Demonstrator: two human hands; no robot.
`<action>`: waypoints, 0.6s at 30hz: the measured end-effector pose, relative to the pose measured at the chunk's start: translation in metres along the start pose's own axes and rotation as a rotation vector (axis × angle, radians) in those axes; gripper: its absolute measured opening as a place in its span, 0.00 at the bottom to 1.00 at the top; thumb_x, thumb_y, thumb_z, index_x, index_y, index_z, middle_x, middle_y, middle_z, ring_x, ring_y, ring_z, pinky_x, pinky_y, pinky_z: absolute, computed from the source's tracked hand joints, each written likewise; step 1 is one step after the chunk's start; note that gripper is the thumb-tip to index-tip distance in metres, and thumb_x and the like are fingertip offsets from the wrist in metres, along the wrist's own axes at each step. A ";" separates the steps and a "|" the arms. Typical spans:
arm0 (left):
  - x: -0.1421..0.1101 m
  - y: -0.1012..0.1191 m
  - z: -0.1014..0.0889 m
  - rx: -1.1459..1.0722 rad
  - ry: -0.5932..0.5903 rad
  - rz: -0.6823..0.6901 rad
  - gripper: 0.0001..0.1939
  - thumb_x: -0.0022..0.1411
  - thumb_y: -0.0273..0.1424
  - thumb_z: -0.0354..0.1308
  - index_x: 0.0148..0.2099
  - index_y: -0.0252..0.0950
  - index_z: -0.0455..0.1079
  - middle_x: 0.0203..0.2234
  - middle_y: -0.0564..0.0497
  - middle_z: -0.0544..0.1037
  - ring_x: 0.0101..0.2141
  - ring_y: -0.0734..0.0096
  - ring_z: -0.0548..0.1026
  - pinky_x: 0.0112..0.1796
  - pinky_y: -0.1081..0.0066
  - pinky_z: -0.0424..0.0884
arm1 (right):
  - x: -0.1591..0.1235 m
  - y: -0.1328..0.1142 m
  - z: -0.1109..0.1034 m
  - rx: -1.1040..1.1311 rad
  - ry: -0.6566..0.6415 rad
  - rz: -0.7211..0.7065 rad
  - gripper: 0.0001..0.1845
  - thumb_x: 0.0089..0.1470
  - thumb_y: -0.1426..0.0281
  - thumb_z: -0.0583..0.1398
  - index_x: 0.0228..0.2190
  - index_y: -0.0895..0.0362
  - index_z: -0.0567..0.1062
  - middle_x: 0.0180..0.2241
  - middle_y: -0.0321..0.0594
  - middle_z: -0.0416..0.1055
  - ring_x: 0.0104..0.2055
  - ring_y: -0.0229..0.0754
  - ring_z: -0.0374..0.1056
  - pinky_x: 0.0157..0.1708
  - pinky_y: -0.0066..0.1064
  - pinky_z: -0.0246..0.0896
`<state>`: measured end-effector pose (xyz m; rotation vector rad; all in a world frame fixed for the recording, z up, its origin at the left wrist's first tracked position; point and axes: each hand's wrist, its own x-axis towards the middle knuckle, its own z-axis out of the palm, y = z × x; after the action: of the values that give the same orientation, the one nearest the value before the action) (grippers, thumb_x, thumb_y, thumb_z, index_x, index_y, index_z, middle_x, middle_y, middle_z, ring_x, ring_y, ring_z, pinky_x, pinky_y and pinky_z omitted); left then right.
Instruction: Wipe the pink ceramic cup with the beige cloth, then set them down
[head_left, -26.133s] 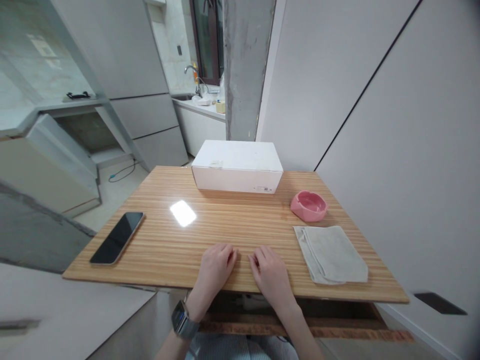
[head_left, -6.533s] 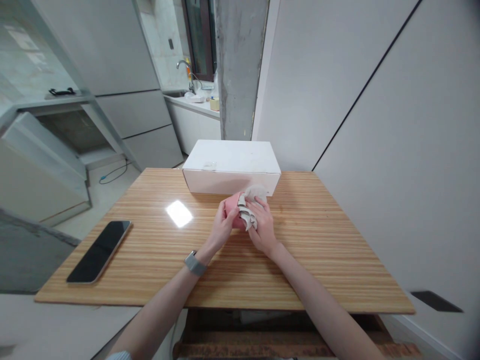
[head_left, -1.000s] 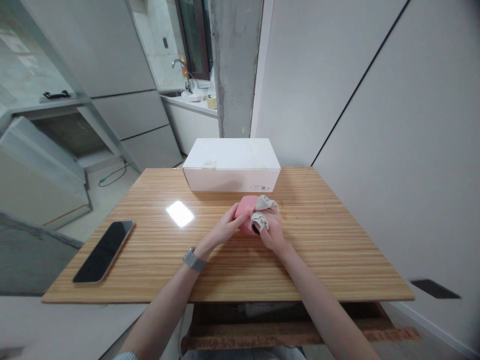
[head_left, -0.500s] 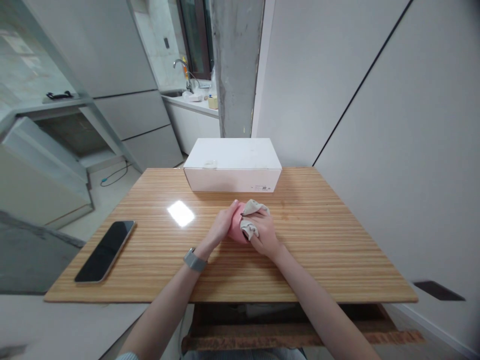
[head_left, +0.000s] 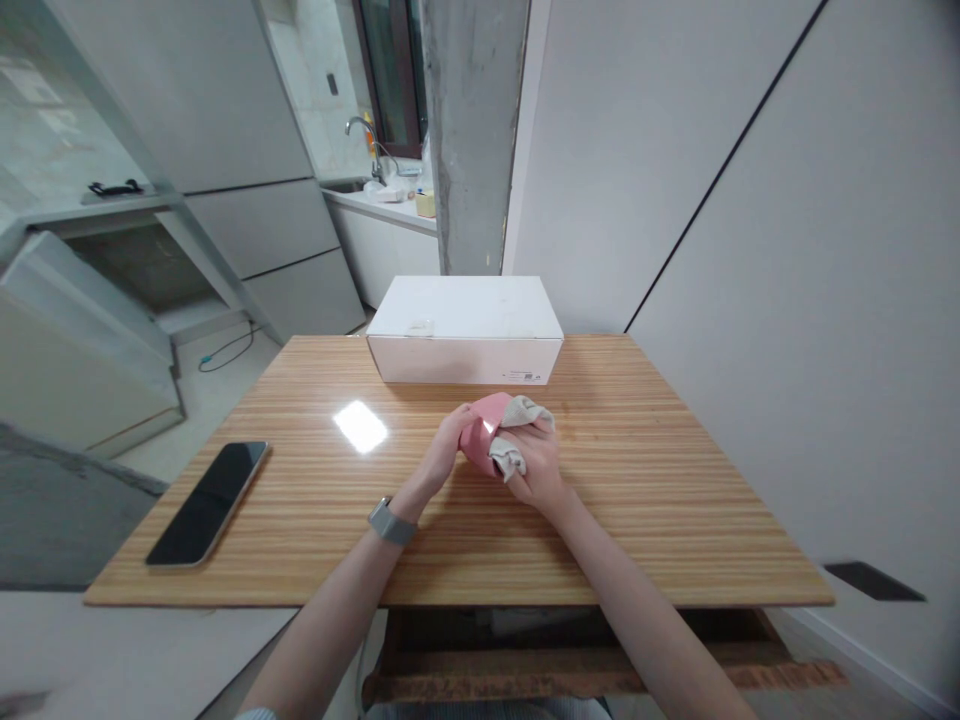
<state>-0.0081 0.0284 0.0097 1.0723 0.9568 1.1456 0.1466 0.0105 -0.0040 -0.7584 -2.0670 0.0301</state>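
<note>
Tilted on its side above the middle of the wooden table (head_left: 360,530) is a pink faceted bowl (head_left: 478,436), its opening facing right. My left hand (head_left: 444,450) grips the bowl's left side, with the far fingers hidden behind it. My right hand (head_left: 537,462) is closed on a crumpled pale grey cloth (head_left: 525,410) and presses it into the opening. Cloth and fingers cover most of the bowl's inside.
Behind the hands a white cardboard box (head_left: 465,345) stands at the table's far edge. A dark phone (head_left: 210,505) lies at the left. Below the front edge is an open drawer (head_left: 525,675). A white wall (head_left: 750,300) rises at the right.
Over the last second both hands shift the bowl a little left, then slightly back right, and its tilt changes. Long before, the bowl stood on the table and the cloth lay folded at the right.
</note>
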 end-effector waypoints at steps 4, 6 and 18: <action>0.003 -0.001 -0.003 0.252 0.051 0.077 0.17 0.60 0.43 0.54 0.36 0.33 0.72 0.35 0.47 0.77 0.43 0.60 0.70 0.48 0.64 0.63 | 0.003 -0.004 0.004 0.018 -0.045 -0.047 0.15 0.58 0.64 0.47 0.32 0.55 0.71 0.30 0.42 0.73 0.37 0.45 0.67 0.46 0.41 0.54; 0.002 -0.001 -0.003 0.311 -0.002 0.094 0.18 0.62 0.43 0.52 0.39 0.33 0.71 0.36 0.48 0.76 0.42 0.63 0.70 0.47 0.65 0.63 | 0.002 -0.002 0.006 0.062 -0.032 0.002 0.15 0.59 0.65 0.46 0.28 0.54 0.69 0.27 0.40 0.71 0.34 0.43 0.66 0.44 0.40 0.54; 0.002 -0.012 0.000 -0.077 -0.116 -0.052 0.19 0.54 0.45 0.60 0.41 0.36 0.68 0.36 0.51 0.76 0.40 0.66 0.73 0.45 0.66 0.66 | 0.000 0.006 0.007 0.136 0.186 0.210 0.17 0.59 0.66 0.46 0.20 0.53 0.63 0.21 0.37 0.65 0.26 0.42 0.61 0.36 0.38 0.55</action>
<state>-0.0051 0.0295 -0.0021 1.0344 0.8389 1.0581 0.1445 0.0170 -0.0098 -0.8572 -1.7845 0.2081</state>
